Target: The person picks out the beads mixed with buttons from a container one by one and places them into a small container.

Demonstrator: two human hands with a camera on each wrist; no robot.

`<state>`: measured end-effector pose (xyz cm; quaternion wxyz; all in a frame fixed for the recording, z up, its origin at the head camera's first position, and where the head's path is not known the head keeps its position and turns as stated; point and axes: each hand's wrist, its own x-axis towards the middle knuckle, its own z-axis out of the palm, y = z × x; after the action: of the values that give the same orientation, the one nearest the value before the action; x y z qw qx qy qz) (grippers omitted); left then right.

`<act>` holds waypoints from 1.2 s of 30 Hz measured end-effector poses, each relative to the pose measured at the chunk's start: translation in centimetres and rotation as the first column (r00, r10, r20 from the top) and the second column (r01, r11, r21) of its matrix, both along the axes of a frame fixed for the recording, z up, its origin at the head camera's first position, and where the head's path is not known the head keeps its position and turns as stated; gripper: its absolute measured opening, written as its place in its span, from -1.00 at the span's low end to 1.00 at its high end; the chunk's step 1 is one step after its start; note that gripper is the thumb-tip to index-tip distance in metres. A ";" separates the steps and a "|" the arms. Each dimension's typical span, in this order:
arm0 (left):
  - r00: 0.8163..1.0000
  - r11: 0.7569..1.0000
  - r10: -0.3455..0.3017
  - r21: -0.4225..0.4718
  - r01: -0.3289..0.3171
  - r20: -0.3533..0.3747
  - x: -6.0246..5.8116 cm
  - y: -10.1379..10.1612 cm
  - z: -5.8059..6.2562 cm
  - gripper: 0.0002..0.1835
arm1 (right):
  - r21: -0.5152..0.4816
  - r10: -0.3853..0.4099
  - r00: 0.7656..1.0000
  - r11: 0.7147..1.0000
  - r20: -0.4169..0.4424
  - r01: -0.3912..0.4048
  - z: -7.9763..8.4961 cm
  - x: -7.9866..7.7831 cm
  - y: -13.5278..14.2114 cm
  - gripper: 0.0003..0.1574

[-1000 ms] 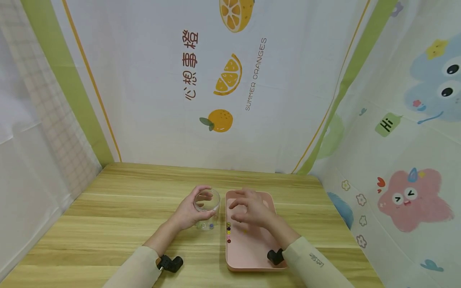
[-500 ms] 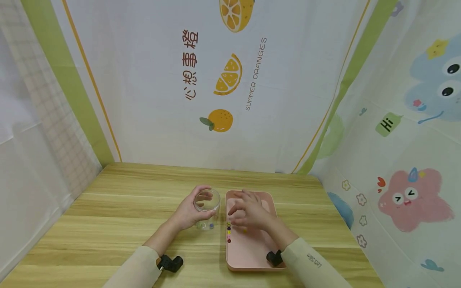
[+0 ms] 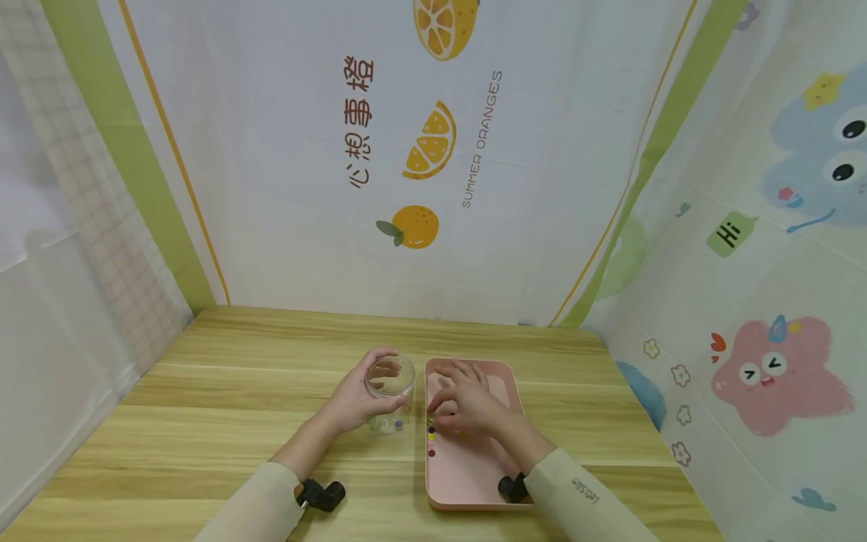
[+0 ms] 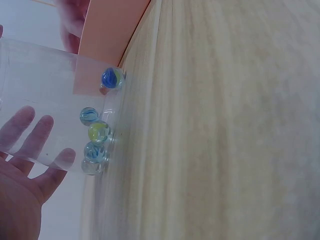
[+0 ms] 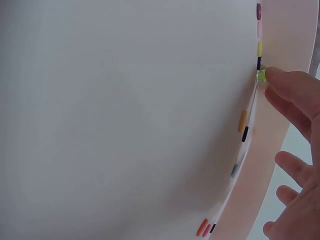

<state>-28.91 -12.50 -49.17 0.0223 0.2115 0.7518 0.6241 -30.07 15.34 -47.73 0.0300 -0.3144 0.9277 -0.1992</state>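
Note:
My left hand (image 3: pixel 352 395) grips a clear plastic jar (image 3: pixel 401 406) that stands open-topped on the wooden table, left of the pink tray. Several glass marbles (image 4: pixel 99 132), with blue, yellow and pale swirls, lie at the jar's bottom in the left wrist view. Inside the tray (image 3: pixel 474 482), my right hand (image 3: pixel 470 406) is at the left wall. Its thumb and index finger pinch a small yellow-green marble (image 5: pixel 262 76), mostly covered by the fingertips. The other fingers are spread apart.
Along the tray's left side lie several small flat coloured discs, including a dark red disc (image 3: pixel 431 453), an orange disc (image 5: pixel 242 121) and a red disc (image 5: pixel 202 227). A printed curtain (image 3: pixel 291 248) closes off the table's back edge.
My right hand has moved down and left inside the tray, and its thumb and index finger have come together at the marble. The left hand and jar have stayed put.

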 end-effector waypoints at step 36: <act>1.000 1.000 -0.001 -0.003 0.001 -0.005 0.0 0.0 -0.1 -0.17 | -0.127 -0.093 0.995 0.987 0.027 0.096 0.2 -0.2 0.7 -0.93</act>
<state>-28.90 -12.53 -49.23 0.0209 0.2134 0.7527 0.6225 -30.30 16.04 -47.49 0.0099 -0.2694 0.9264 -0.2629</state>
